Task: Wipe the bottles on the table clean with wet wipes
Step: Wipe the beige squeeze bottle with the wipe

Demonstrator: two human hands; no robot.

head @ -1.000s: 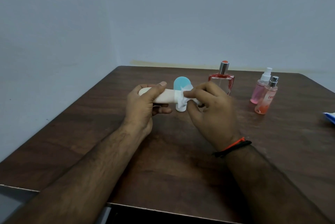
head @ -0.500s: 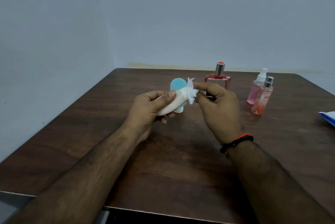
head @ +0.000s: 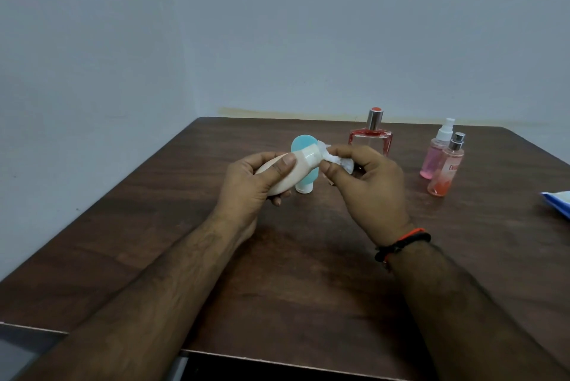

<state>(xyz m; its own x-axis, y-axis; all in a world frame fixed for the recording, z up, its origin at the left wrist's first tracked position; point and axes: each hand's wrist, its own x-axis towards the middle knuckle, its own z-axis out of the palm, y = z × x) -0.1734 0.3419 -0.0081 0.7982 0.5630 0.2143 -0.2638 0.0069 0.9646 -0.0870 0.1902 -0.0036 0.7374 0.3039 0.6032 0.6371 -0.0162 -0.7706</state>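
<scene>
Brown table (head: 308, 272), bottles (head: 444, 167), packet (head: 558, 201)

Dark brown wooden table (head: 308, 282) against plain pale grey-blue walls (head: 277, 25), corner at left.

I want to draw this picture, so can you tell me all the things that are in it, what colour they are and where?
cream bottle: 1, pale cream with a white cap end, held above the table in the left hand
wet wipe: 1, white, crumpled against the bottle's cap end
blue tube: 1, light blue with a white cap, standing cap-down behind the cream bottle
perfume bottle: 1, clear with red edges and a silver cap, far side of the table
spray bottles: 2, pink and orange-pink, close together to the right
wipes pack: 1, blue and white, right edge, cut off
table: 1, dark brown wood
wristbands: red and black, right wrist
left hand: grips the cream bottle
right hand: pinches the wipe
</scene>
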